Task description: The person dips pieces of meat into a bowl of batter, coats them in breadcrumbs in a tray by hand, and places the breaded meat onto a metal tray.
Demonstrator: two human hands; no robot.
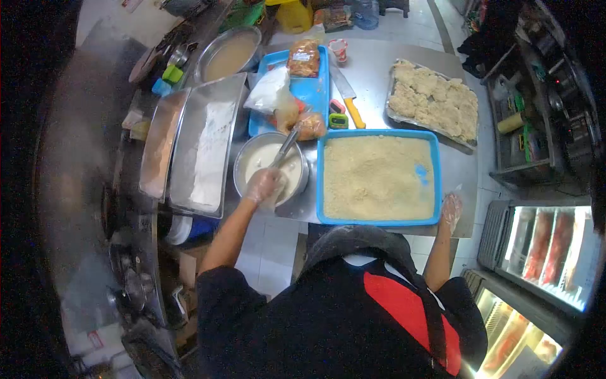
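My left hand (264, 186), in a clear plastic glove, is over a round metal bowl (305, 178) of white liquid batter (257, 158). Its fingers are closed round the lower end of a long metal utensil (286, 149), which slants up to the right past the bowl's far rim. The utensil's exact kind is unclear. My right hand (451, 210), gloved too, rests with fingers stretched out on the metal table (466, 183) near its front right corner. Beside it is a blue tray (379, 222) filled with pale breading crumbs (379, 177).
Left are deep metal pans of white flour (211, 155) and brownish powder (163, 148). Behind the bowl, another blue tray (323, 88) holds bagged food (304, 58). A yellow-handled knife (355, 112) lies near two small timers (338, 120). Breaded pieces (435, 98) fill a tray back right.
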